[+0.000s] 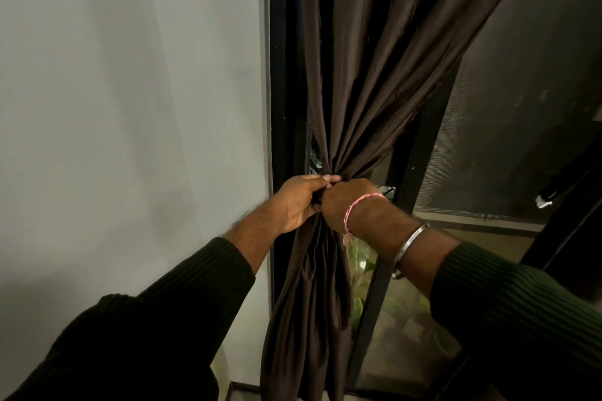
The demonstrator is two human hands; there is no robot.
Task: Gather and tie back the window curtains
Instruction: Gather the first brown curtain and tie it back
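right hand (348, 202) fingers hidden behind curtain (358, 75), curtain top cut off

Black window frame (279, 75) stands against the pale wall (130, 91); dark brown curtain (351, 75) hangs before it, bunched at mid-height; lower folds fall toward the floor.

Dark green ribbed sleeves (521, 296) on 2 arms; right wrist wears a pink thread band (356, 205) and silver bangle (409, 246).

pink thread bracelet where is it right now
In the head view, the pink thread bracelet circles the right hand's wrist, right of the gathered curtain.
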